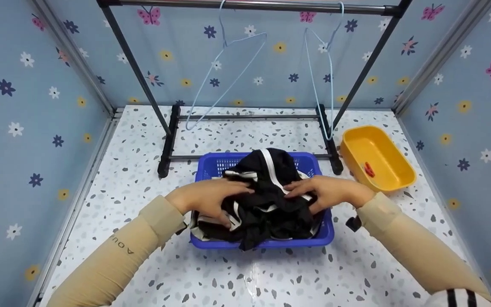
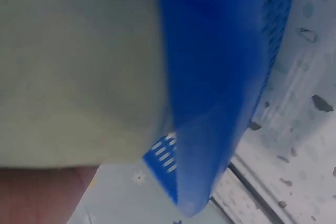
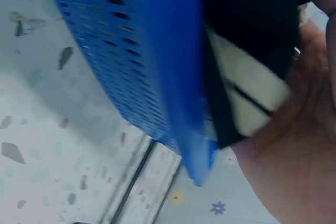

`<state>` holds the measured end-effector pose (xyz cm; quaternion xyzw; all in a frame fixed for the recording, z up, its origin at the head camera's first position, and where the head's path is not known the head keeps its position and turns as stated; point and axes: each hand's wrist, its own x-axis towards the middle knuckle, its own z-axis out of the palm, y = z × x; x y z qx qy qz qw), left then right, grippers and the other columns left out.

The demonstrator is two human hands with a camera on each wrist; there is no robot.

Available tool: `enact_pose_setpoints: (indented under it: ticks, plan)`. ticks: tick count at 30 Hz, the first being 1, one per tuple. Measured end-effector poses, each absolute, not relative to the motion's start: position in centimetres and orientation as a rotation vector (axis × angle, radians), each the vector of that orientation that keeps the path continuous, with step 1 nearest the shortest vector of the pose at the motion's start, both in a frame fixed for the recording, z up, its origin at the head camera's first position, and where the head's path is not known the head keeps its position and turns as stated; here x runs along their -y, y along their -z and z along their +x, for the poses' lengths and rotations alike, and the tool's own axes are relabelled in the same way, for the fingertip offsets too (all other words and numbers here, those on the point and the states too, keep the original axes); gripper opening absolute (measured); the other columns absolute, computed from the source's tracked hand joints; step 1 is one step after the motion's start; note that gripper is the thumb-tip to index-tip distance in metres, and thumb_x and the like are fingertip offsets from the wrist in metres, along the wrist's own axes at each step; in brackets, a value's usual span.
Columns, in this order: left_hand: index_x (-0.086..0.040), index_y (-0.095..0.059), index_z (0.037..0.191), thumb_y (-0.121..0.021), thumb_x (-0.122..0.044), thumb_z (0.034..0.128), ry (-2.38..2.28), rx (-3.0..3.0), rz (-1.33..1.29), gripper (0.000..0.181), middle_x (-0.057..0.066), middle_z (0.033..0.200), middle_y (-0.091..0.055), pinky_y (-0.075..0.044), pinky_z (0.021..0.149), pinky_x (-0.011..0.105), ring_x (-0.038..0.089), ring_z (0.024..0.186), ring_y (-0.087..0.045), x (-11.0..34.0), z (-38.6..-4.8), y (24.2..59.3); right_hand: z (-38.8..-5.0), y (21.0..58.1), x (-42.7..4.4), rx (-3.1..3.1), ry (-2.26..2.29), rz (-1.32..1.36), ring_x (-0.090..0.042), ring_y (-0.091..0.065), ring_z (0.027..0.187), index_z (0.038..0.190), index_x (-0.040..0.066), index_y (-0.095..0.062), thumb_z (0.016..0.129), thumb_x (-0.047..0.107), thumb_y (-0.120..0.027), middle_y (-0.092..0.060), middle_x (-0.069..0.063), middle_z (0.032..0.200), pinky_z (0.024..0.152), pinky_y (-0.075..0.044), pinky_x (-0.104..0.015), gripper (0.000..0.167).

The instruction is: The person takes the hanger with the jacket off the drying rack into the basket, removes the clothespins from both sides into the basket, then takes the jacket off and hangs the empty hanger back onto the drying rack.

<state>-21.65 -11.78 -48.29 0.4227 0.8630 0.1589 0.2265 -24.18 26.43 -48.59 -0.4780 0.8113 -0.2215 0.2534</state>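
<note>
A blue perforated basket [image 1: 296, 244] on the speckled surface holds a heap of black clothes [image 1: 267, 213] with white stripes. My left hand [image 1: 211, 197] lies on the left side of the heap, thumb and fingers spread apart. On the other side, my right hand [image 1: 324, 190] touches the cloth, its fingers also spread. The left wrist view has pale fabric [image 2: 79, 77] close to the lens beside the basket's rim [image 2: 215, 77]. In the right wrist view, part of the right hand [image 3: 299, 145] is against black cloth with a white stripe [image 3: 249, 87]. Some fingertips are hidden in the folds.
Behind the basket stands a metal clothes rack [image 1: 271, 5] with a light-blue hanger [image 1: 228, 83] at left and another hanger [image 1: 330, 81] at right. A yellow tub [image 1: 388, 164] at right holds a small red item [image 1: 369, 169]. Flower-patterned walls [image 1: 19, 128] enclose the area.
</note>
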Motion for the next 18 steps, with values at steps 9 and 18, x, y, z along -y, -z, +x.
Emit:
enact_pose_setpoints:
  ticks: [9,18]
  plan:
    - [-0.017,-0.053,0.162,-0.082,-0.059,0.0906,-0.632,-2.519,1.213,0.088,0.007,0.170,-0.048,-0.032,0.131,0.053,0.033,0.159,-0.043,13.1,-22.3,45.3,-24.8,45.6,-27.0,-2.287,0.688,-1.241,-0.042,-0.050,0.152,0.148,0.010,-0.067,0.090,0.017,-0.087,-0.055,-0.016,0.163,0.121,-0.042,-0.064,0.062]
    - [-0.013,-0.048,0.164,-0.071,-0.060,0.1012,-0.770,-2.765,1.034,0.082,0.015,0.171,-0.045,-0.038,0.128,0.056,0.039,0.156,-0.045,13.5,-22.5,45.9,-24.2,45.3,-27.3,-2.575,0.800,-1.102,-0.041,-0.048,0.154,0.155,0.008,-0.060,0.103,0.030,-0.076,-0.049,-0.017,0.168,0.125,-0.038,-0.064,0.059]
